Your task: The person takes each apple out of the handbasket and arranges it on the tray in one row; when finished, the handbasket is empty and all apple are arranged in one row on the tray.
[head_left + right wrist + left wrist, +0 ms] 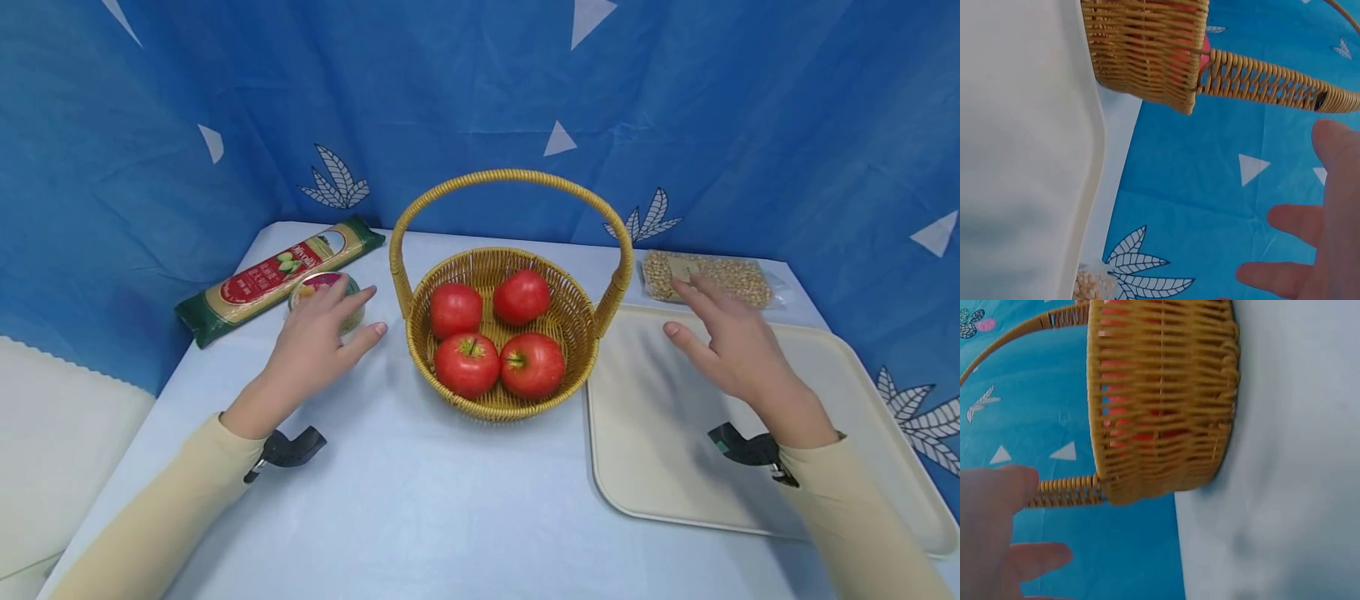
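Note:
A wicker basket [502,408] with a tall arched handle stands mid-table, holding several red apples [467,365]. To its left, my left hand [311,342] hovers with spread fingers, partly covering a round container [352,310]. On the other side my right hand [731,346] is raised over the tray [637,467], its fingers apart and holding nothing. Both wrist views show the basket's woven side, [1166,400] in the left one, with fingertips near the handle but no grip on it visible.
Behind the left hand lies a green and red pasta packet [281,279] at an angle. A clear bag of kernels [705,279] rests at the back right, beyond the tray. A blue curtain [465,100] hangs behind the table's back edge.

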Action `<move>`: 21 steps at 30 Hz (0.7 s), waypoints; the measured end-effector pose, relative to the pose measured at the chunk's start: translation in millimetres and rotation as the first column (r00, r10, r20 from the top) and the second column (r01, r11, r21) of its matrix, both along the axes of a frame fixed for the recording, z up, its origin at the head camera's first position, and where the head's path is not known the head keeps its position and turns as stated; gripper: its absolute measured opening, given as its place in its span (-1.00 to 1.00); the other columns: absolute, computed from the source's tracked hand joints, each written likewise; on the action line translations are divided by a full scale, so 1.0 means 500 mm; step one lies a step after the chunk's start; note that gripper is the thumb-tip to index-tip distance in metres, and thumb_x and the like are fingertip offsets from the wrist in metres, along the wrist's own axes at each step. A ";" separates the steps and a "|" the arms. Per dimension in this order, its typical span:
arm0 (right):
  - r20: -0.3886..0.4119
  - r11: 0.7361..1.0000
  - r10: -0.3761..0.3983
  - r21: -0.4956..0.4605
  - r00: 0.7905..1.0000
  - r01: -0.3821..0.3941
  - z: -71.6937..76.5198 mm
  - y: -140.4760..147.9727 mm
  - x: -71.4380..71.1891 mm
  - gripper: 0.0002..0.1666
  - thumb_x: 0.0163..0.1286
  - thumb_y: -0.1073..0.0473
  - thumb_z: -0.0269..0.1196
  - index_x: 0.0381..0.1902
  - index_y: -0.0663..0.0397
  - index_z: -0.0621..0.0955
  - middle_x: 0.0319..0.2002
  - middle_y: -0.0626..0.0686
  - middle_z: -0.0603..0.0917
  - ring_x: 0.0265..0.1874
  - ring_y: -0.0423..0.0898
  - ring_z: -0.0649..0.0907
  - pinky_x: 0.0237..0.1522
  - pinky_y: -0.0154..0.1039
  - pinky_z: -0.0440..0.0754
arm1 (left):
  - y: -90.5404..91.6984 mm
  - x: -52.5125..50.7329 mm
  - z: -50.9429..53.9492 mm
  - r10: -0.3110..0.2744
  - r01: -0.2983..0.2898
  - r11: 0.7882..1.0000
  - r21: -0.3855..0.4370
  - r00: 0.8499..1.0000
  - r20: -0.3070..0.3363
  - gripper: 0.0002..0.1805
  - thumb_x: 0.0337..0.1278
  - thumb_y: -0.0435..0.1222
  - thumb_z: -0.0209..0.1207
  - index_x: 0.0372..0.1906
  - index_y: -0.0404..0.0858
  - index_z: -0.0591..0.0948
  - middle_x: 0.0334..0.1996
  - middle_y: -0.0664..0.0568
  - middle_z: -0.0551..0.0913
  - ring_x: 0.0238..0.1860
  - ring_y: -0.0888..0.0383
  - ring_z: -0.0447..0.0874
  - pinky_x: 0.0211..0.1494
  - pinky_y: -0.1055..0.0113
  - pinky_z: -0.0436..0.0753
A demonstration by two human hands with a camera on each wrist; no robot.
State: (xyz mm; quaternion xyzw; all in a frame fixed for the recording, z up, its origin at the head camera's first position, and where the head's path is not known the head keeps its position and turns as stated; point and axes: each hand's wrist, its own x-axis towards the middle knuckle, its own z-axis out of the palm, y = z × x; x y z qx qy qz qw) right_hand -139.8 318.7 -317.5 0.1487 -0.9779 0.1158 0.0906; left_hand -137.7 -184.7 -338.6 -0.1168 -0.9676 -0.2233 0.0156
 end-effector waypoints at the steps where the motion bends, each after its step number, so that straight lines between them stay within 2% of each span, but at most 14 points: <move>1: -0.004 1.000 0.004 -0.003 1.000 -0.004 0.000 -0.003 0.003 -0.18 0.52 -0.29 0.07 0.54 0.06 0.32 0.49 0.41 0.32 0.42 0.50 0.35 0.30 0.59 0.23 | 0.003 0.004 -0.003 -0.004 0.004 1.000 0.012 1.000 0.002 -0.24 0.35 0.11 0.16 0.52 -0.15 0.36 0.58 -0.37 0.13 0.56 -0.43 0.08 0.51 -0.47 0.05; 9: -0.068 0.995 0.081 -0.045 0.994 -0.084 0.001 -0.028 0.021 -0.25 0.47 -0.19 0.20 0.46 0.08 0.43 0.41 0.34 0.47 0.37 0.42 0.44 0.26 0.53 0.36 | 0.024 0.033 -0.028 -0.033 0.034 0.995 0.092 0.999 -0.009 -0.31 0.32 0.02 0.23 0.48 -0.12 0.43 0.56 -0.32 0.22 0.54 -0.39 0.18 0.48 -0.44 0.18; 15: -0.106 0.988 0.136 -0.063 0.985 -0.143 -0.002 -0.046 0.033 -0.28 0.43 -0.12 0.28 0.44 0.06 0.46 0.36 0.31 0.53 0.34 0.37 0.49 0.22 0.47 0.45 | 0.041 0.043 -0.043 -0.063 0.067 0.986 0.155 0.998 -0.029 -0.34 0.34 -0.03 0.24 0.47 -0.13 0.43 0.54 -0.31 0.27 0.53 -0.36 0.23 0.44 -0.43 0.26; 18: -0.153 0.978 0.180 -0.077 0.972 -0.193 -0.004 -0.056 0.041 -0.31 0.41 -0.11 0.30 0.39 0.08 0.51 0.31 0.29 0.58 0.29 0.34 0.55 0.18 0.43 0.52 | 0.049 0.045 -0.051 -0.065 0.066 0.981 0.184 0.998 -0.013 -0.34 0.36 -0.03 0.21 0.49 -0.12 0.41 0.55 -0.30 0.25 0.53 -0.35 0.24 0.43 -0.43 0.30; 21: -0.221 0.959 0.244 -0.090 0.944 -0.268 -0.008 -0.069 0.044 -0.36 0.40 -0.14 0.32 0.30 0.09 0.59 0.22 0.25 0.65 0.21 0.26 0.62 0.12 0.35 0.60 | 0.056 0.048 -0.061 -0.060 0.058 0.973 0.225 0.998 0.002 -0.35 0.37 -0.05 0.21 0.49 -0.13 0.41 0.56 -0.29 0.22 0.53 -0.33 0.24 0.41 -0.42 0.34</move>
